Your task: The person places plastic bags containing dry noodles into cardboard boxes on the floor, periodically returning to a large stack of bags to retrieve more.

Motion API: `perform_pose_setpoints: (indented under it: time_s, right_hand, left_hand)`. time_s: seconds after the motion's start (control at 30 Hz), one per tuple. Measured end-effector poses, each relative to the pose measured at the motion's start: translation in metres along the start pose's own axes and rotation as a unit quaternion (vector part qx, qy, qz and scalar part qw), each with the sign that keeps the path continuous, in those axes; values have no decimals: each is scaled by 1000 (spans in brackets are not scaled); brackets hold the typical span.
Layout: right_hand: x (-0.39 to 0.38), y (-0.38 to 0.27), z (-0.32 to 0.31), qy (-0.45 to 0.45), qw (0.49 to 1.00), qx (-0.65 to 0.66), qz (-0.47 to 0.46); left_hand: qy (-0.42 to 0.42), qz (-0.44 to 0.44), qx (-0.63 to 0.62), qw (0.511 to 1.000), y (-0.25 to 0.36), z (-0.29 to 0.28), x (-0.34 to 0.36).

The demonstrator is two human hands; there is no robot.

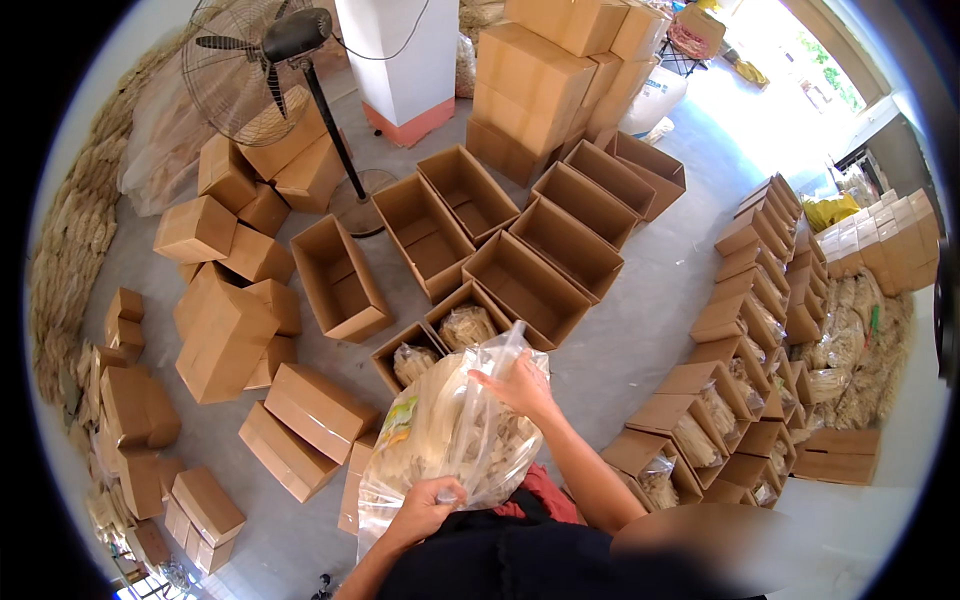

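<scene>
A large clear plastic bag (pixel 445 425) full of pale, stick-like dried goods is held tilted in front of my body. A green and orange printed patch shows on its left side. My left hand (pixel 426 510) is closed on the bag's lower near edge. Higher up, my right hand (pixel 518 386) grips the gathered plastic near the bag's far right end. Just beyond the bag stand two open cartons, a left one (pixel 383 357) and a right one (pixel 440 312), each with a similar bag inside. The bag hides part of both cartons.
Several open cartons (pixel 530 290) stand ahead, with stacked cartons (pixel 530 85) behind them. To the left are a pedestal fan (pixel 325 110) and scattered closed cartons (pixel 228 335). Rows of filled open cartons (pixel 690 400) line the right. A pillar (pixel 393 60) rises at the back.
</scene>
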State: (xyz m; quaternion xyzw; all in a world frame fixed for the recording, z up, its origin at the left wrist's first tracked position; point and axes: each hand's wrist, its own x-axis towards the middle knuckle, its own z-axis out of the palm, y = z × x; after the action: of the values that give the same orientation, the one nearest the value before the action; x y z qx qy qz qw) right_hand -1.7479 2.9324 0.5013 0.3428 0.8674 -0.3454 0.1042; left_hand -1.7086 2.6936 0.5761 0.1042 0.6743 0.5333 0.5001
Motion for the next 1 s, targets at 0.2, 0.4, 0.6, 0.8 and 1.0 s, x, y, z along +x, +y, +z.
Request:
perform_pose_setpoints:
  time_s: [0.2, 0.4, 0.6, 0.8, 1.0]
  right_hand:
    - [6, 62, -19, 45, 999, -13, 15]
    - [13, 75, -63, 146, 971, 158, -104]
    - [-5, 35, -122, 26, 946, 298, -121]
    - [17, 1, -194, 20, 924, 303, -233]
    - [94, -1, -234, 26, 917, 243, -317]
  left_hand:
    - [-26, 19, 75, 997, 21, 35, 26]
    - [-3, -92, 58, 994, 32, 43, 31]
    - [101, -38, -51, 993, 44, 39, 2]
    - [249, -6, -260, 933, 22, 13, -16]
    - [305, 19, -326, 895, 14, 12, -21]
